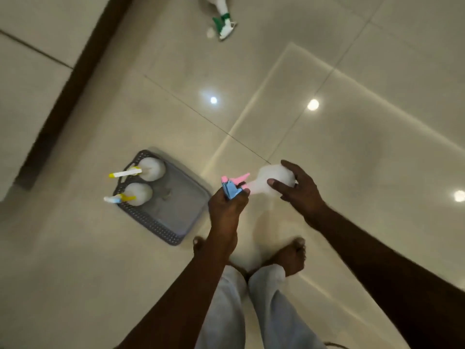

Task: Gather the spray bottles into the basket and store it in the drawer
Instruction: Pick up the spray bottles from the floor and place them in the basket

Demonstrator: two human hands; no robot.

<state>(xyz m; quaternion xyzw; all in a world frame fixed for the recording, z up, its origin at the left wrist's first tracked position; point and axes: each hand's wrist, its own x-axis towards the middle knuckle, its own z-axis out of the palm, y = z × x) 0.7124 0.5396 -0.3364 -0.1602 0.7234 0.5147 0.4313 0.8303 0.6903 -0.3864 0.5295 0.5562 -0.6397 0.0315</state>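
Left hand [227, 205] gripping spray bottle [274, 178] head, right hand [299, 188] cupping base

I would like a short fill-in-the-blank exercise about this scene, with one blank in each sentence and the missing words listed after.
1. The grey basket on the floor holds ____ spray bottles.
2. The bottle with the pink and blue head is held by ____ hands.
3. The left hand grips the bottle at its ____, while the right hand holds its body.
4. The bottle lying far off on the floor has a ____ and white head.

Missing words: two; both; head; green
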